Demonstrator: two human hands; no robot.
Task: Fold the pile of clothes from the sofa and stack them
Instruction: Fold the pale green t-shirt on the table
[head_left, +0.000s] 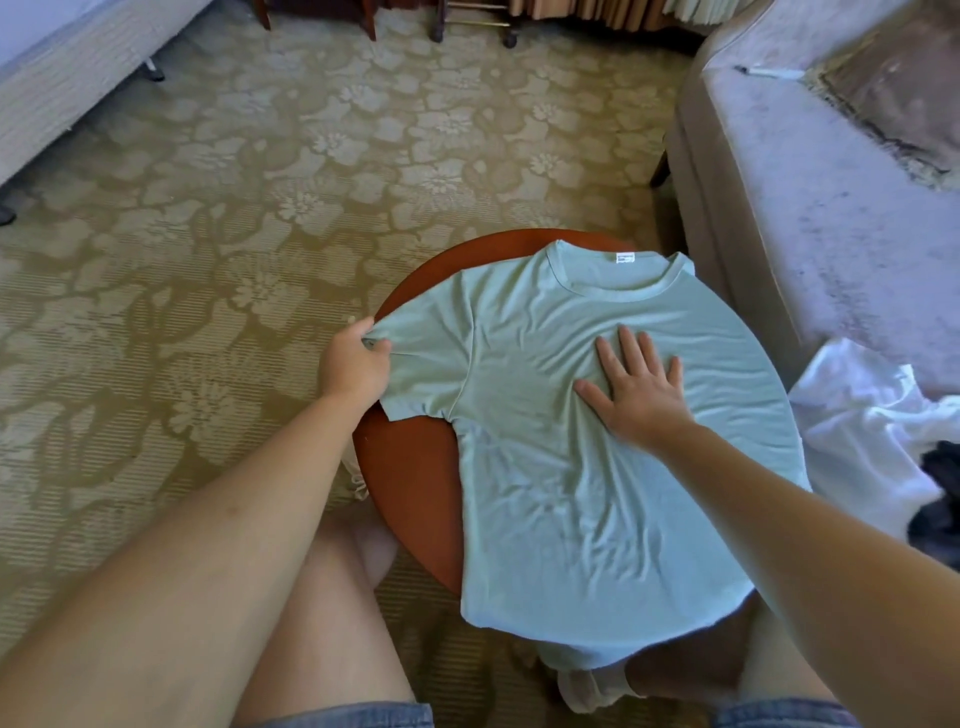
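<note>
**Head view: green T-shirt laid flat on round table, one sleeve pinched**

Pale green T-shirt spread front up on a round reddish table, covering most of the top. Judged light, thin and limp: no stiffness, quick to wrinkle, likely to slide on polished wood. Not fragile. Best pinned under one palm while the other hand carries an edge over. Good holds judged to be sleeve cuff, shoulder seam and hem corners, taken by pinching rather than scooping.

Long axis close to 12–6 o'clock. Collar with white label at 12. Hem at 6, hanging over the near table edge. Side at 3 o'clock draped off the rim, sleeve on that side hidden. Shallow creases across chest and lower half.

Left hand at 9 o'clock of the shirt, fingers curled, pinching the cuff of the visible sleeve and holding it out at the table rim. Right hand palm down on the chest below the collar, fingers spread, pressing the cloth flat.

Further out: white garments heaped at 3 o'clock by a pale sofa, something dark just beside them. Flowered carpet from 9 round to 12. Bed corner at 10–11. Pale cloth below the table at 6, kind not clear.
</note>
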